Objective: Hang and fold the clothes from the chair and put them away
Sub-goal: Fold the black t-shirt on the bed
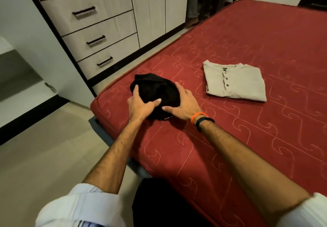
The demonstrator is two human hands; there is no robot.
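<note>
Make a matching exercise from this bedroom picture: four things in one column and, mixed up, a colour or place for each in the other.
Things:
1. black garment
2. folded shirt
3. mattress
4. wristband

Descriptions:
A. red with stitched patterns
B. orange, on the right wrist
C. under both hands
D. beige, with buttons, lying alone to the right

Pairs: 1-C, 2-D, 3-A, 4-B

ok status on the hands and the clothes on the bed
Left hand and right hand flat on the black garment at the mattress corner. Beige shirt folded, lying apart. Nothing in the way.
</note>
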